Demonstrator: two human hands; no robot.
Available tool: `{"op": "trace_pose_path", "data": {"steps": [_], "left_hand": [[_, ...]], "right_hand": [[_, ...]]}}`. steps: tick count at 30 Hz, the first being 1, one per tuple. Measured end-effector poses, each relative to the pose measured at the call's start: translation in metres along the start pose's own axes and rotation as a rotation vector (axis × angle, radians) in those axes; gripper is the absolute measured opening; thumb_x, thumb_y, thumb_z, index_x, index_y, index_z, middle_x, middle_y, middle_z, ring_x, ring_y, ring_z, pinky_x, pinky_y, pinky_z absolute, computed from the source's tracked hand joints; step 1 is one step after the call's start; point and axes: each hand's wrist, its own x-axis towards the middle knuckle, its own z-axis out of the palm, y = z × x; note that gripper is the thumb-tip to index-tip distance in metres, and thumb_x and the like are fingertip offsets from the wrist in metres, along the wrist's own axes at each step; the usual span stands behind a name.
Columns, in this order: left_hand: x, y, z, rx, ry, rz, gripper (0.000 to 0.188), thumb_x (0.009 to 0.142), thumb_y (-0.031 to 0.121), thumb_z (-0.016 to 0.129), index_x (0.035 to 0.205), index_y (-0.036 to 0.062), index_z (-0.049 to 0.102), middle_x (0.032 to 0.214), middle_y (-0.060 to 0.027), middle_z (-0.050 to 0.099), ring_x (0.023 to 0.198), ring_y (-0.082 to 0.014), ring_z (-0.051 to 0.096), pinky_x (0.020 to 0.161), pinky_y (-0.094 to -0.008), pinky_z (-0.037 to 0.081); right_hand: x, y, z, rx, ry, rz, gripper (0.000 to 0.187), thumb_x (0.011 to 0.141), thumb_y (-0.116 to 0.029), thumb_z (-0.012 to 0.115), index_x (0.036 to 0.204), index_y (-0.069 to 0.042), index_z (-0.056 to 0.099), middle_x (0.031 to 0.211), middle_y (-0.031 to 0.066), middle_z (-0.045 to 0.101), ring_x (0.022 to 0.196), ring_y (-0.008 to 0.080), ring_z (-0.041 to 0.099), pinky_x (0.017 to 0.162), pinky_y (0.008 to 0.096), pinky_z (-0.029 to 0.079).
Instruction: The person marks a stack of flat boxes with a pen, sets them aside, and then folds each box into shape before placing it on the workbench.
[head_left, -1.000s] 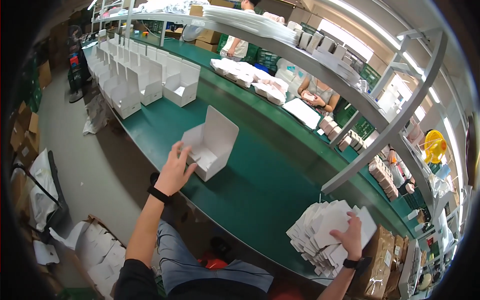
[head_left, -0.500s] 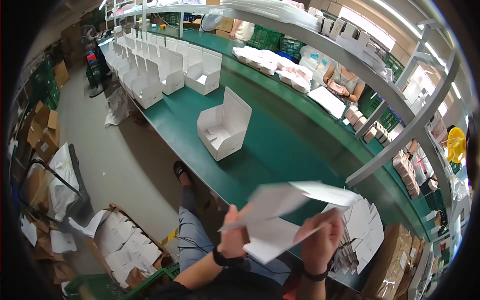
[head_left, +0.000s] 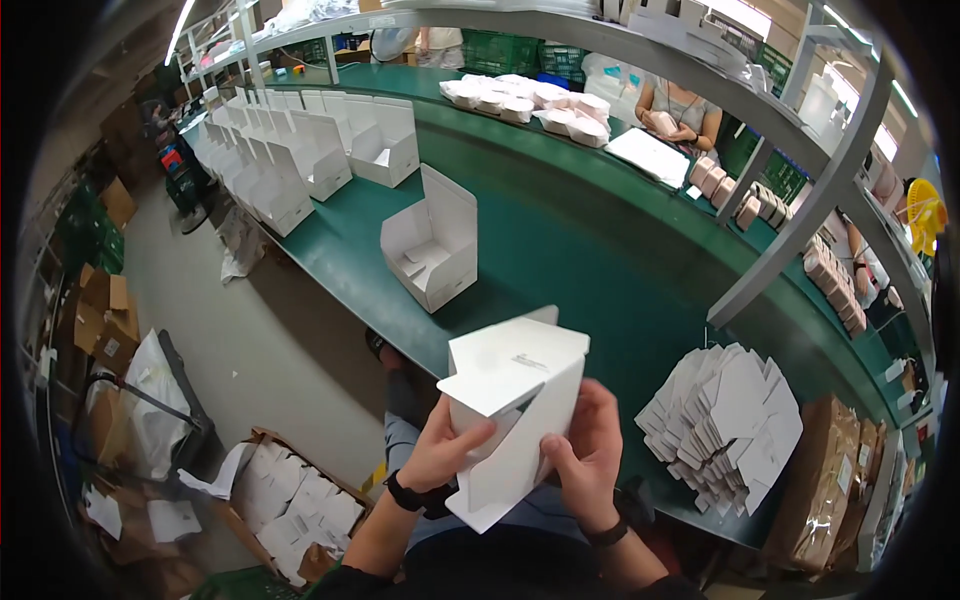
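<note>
Both my hands hold a partly folded white carton (head_left: 525,400) in front of my body, over the near edge of the green table. My left hand (head_left: 440,445) grips its left side, thumb on the outside. On the opposite side, my right hand (head_left: 585,455) presses with the thumb and wraps its fingers behind the panel. One flap juts out at the bottom. Beyond the carton, an open white box (head_left: 432,255) with a raised lid stands on the table. A fanned stack of flat white cartons (head_left: 720,425) lies to the right of my hands.
Rows of open white boxes (head_left: 290,175) fill the table's far left. A brown carton (head_left: 825,480) sits right of the stack. A grey metal post (head_left: 770,255) supports the overhead shelf. Low at left is a box of white cartons (head_left: 290,500). A person (head_left: 685,115) works across the table.
The carton has been turned and drawn in front of my body, its panels now more boxed together. My right hand has moved left, away from the flat stack.
</note>
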Motion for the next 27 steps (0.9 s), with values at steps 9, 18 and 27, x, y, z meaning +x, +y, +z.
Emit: {"op": "trace_pose_path", "data": {"steps": [9,18,27], "left_hand": [[0.004,0.008,0.057,0.052,0.147,0.212,0.081,0.102,0.010,0.065,0.167,0.0090,0.015,0.160,-0.0127,0.038,0.148,-0.0229,0.036,0.120,-0.0430,0.035],[0.014,0.045,0.038,1.104,0.135,0.935,0.080,0.084,0.022,0.082,0.156,0.0200,0.047,0.169,-0.0192,0.023,0.152,-0.0546,0.022,0.119,-0.0652,0.031],[0.004,0.036,0.070,1.262,0.158,0.805,0.069,0.076,0.030,0.085,0.142,0.0334,0.066,0.171,-0.0171,0.023,0.152,-0.0559,0.021,0.121,-0.0750,0.020]], "right_hand": [[-0.005,0.009,-0.012,-0.515,0.153,-0.300,0.079,0.090,-0.012,0.079,0.155,0.004,0.038,0.146,0.0172,0.053,0.125,0.0254,0.058,0.108,0.0378,0.047],[-0.001,0.002,-0.032,-0.456,-0.049,-0.326,0.054,0.102,-0.018,0.065,0.149,0.003,0.047,0.157,0.0236,0.047,0.140,0.0297,0.052,0.112,0.0412,0.045],[0.001,0.003,-0.016,-0.521,0.078,-0.487,0.057,0.104,-0.028,0.064,0.149,0.003,0.047,0.155,0.0230,0.049,0.137,0.0300,0.055,0.113,0.0427,0.045]]}}
